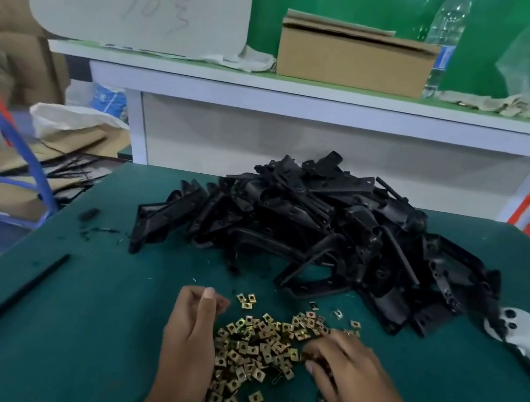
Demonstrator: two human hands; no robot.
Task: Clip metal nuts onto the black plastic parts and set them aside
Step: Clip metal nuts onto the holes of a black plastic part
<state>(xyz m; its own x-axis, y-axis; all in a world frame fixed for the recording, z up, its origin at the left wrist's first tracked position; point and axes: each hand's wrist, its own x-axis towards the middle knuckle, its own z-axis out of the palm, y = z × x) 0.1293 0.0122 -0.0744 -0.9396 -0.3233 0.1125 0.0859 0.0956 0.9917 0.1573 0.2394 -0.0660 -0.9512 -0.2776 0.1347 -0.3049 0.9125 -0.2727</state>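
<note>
Head view looks down on a dark green bench (93,330) with a matte, felt-like top. Near its front edge lies a loose scatter of metal nuts (255,347): small, flat, square clips of shiny brass-yellow metal, each with a round hole in the middle, some lying flat and some tipped on edge. A few strays sit apart toward the back of the scatter and toward the person. Behind them, well apart, rises a tangled heap of black plastic parts (314,229), glossy moulded brackets with long arms, ribs and small holes, stacked every which way.

The left hand (191,338) rests at the left edge of the nuts, its fingers curled in toward the thumb (whether that grip pinches a nut cannot be told). The right hand (345,364) lies palm down on the right side of the scatter, its grip spread, fingers fairly straight and touching the nuts.

A thin black strip (15,297) lies diagonally on the left of the bench, and a white controller (527,346) sits at the right edge, against the heap. On a white shelf (308,88) behind stands a plain brown cardboard box (353,59), its contents hidden, beside a clear plastic bottle (448,32)
</note>
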